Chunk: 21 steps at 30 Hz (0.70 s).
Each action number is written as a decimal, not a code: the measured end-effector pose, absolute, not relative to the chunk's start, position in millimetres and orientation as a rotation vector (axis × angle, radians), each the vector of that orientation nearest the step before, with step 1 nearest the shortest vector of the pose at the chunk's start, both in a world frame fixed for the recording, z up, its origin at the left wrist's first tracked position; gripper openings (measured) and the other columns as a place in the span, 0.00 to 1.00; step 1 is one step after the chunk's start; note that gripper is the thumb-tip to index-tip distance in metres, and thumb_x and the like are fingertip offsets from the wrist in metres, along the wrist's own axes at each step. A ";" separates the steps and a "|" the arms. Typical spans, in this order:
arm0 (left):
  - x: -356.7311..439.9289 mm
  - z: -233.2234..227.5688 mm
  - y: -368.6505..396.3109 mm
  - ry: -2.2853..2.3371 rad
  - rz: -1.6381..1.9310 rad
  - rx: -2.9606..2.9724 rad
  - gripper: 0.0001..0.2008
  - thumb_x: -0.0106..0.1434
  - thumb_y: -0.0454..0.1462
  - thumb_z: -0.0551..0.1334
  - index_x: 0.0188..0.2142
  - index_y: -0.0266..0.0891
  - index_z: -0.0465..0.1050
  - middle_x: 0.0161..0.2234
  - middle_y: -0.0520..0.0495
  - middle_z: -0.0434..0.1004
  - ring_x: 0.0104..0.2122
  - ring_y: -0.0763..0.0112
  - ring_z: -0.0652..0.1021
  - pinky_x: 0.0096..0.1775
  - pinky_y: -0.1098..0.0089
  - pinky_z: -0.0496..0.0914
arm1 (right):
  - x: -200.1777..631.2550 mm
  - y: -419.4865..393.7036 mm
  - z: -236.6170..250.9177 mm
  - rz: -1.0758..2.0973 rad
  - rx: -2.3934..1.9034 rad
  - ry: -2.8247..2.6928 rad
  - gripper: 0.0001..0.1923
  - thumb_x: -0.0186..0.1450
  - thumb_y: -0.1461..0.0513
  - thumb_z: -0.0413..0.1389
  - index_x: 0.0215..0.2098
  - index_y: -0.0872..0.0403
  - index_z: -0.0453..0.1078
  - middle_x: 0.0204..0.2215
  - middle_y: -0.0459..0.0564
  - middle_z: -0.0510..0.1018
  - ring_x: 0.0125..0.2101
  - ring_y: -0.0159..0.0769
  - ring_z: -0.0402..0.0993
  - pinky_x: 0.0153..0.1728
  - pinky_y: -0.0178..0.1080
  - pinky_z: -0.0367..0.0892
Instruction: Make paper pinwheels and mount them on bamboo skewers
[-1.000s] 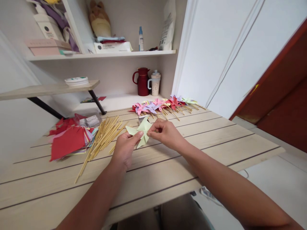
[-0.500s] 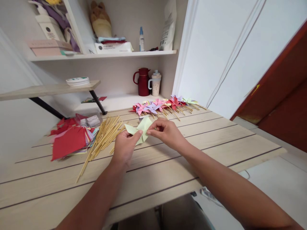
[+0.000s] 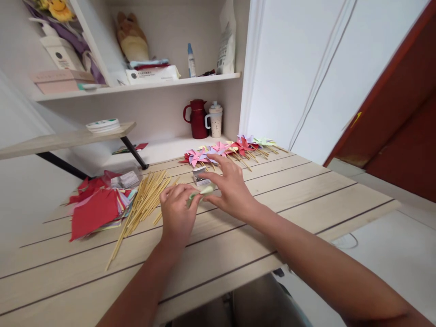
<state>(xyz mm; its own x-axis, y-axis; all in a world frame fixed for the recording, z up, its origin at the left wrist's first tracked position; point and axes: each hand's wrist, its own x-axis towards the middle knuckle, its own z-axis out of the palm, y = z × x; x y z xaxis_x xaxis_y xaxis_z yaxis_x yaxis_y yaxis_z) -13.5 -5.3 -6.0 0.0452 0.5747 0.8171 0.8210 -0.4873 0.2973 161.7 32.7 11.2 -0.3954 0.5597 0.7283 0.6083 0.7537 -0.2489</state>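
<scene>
Both forearms are bare to the lower edge of the frame, with no sleeves, watch or bracelet in sight. The left hand (image 3: 175,211) and right hand (image 3: 231,188) wear no gloves and no rings that can be made out. At bottom centre, grey trouser fabric (image 3: 252,302) covers the lap below the surface's edge.

Home craft nook: shelf (image 3: 136,86) w/ plush toy (image 3: 131,38), jug (image 3: 197,119), paper pinwheels (image 3: 221,152).
</scene>
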 end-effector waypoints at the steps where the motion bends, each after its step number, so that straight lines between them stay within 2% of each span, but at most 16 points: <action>1: -13.1 -5.3 -6.0 -1.367 -1.378 -2.064 0.04 0.64 0.35 0.65 0.31 0.42 0.77 0.34 0.49 0.82 0.37 0.63 0.79 0.51 0.58 0.61 | 161.7 32.8 10.7 -0.074 -0.876 -2.106 0.20 0.58 0.59 0.69 0.49 0.46 0.77 0.67 0.56 0.61 0.66 0.56 0.55 0.62 0.60 0.53; 4: -13.1 -2.3 -8.1 -1.257 -1.296 -2.050 0.06 0.66 0.35 0.63 0.32 0.42 0.77 0.33 0.49 0.81 0.37 0.64 0.79 0.52 0.57 0.60 | 161.1 33.8 9.1 -0.044 -0.844 -2.119 0.08 0.59 0.62 0.68 0.38 0.47 0.80 0.63 0.52 0.70 0.64 0.54 0.59 0.61 0.58 0.54; 6: -13.2 -0.8 -8.7 -1.228 -1.276 -2.051 0.06 0.66 0.35 0.62 0.32 0.43 0.76 0.33 0.50 0.81 0.36 0.64 0.79 0.53 0.57 0.60 | 160.5 34.8 8.1 -0.019 -0.812 -2.108 0.05 0.60 0.64 0.67 0.34 0.48 0.80 0.60 0.49 0.74 0.62 0.52 0.61 0.60 0.57 0.54; 11: -12.4 -3.0 -7.2 -1.225 -1.320 -2.055 0.05 0.66 0.34 0.63 0.33 0.44 0.77 0.32 0.51 0.81 0.35 0.65 0.79 0.54 0.56 0.60 | 159.6 37.6 8.2 0.116 -0.778 -2.072 0.07 0.59 0.69 0.64 0.30 0.49 0.79 0.50 0.49 0.81 0.56 0.49 0.67 0.58 0.55 0.57; 14: -11.2 -3.9 -7.0 -1.242 -1.417 -2.049 0.04 0.65 0.36 0.64 0.32 0.44 0.77 0.33 0.51 0.81 0.35 0.65 0.79 0.54 0.55 0.61 | 158.8 37.9 10.4 0.304 -0.753 -2.011 0.07 0.57 0.69 0.65 0.29 0.50 0.79 0.44 0.49 0.84 0.51 0.48 0.71 0.56 0.54 0.59; 16: -10.7 -1.7 -7.8 -1.298 -1.542 -2.016 0.04 0.65 0.40 0.66 0.38 0.44 0.78 0.38 0.49 0.81 0.40 0.62 0.79 0.54 0.55 0.62 | 158.1 37.0 12.8 0.521 -0.769 -1.905 0.05 0.56 0.67 0.67 0.29 0.51 0.79 0.41 0.50 0.84 0.47 0.46 0.73 0.53 0.50 0.62; 18: -11.2 1.7 -8.3 -1.389 -1.745 -1.956 0.16 0.64 0.44 0.67 0.50 0.46 0.75 0.46 0.45 0.79 0.47 0.59 0.77 0.55 0.55 0.63 | 157.6 36.1 15.2 0.833 -0.821 -1.758 0.03 0.55 0.64 0.67 0.29 0.52 0.79 0.36 0.49 0.84 0.42 0.43 0.75 0.47 0.46 0.65; 21: -14.3 4.6 -5.9 -1.526 -2.169 -1.832 0.34 0.62 0.49 0.67 0.64 0.46 0.61 0.54 0.40 0.72 0.54 0.58 0.73 0.58 0.55 0.64 | 157.4 36.9 17.2 1.288 -0.847 -1.490 0.08 0.54 0.59 0.68 0.32 0.54 0.80 0.29 0.47 0.81 0.32 0.37 0.74 0.39 0.41 0.65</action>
